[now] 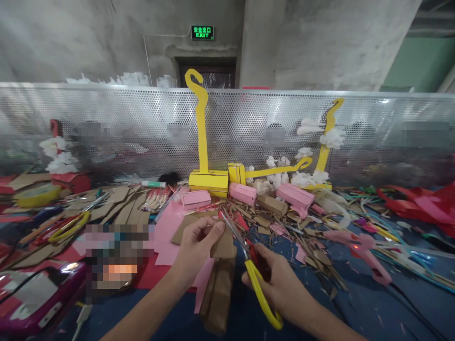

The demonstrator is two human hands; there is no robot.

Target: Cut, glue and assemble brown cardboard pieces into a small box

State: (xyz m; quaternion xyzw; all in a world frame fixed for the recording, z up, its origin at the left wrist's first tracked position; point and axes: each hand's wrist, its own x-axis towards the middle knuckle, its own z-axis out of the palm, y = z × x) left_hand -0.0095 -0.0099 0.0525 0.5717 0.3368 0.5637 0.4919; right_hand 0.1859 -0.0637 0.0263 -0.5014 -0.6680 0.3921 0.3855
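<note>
In the middle of the head view, my left hand (201, 246) pinches a small piece of brown cardboard (221, 245) between thumb and fingers. My right hand (275, 279) grips scissors (256, 284) with yellow and red handles. Their blades point up and left, close to the cardboard's upper right edge; whether they touch it I cannot tell. Below the held piece lies a folded strip of brown cardboard (217, 298). Pink paper (169, 232) lies left of my left hand. Beyond my hands stand small pink boxes (196, 200) and a yellow box with a tall hooked strip (208, 181).
A pink glue gun (366, 251) with a black cord lies at the right. Cardboard scraps (320, 260) litter the blue tabletop (302, 312). Another pair of yellow-handled scissors (69, 227) and a purple case (42, 303) lie left. A perforated metal screen (142, 128) stands behind.
</note>
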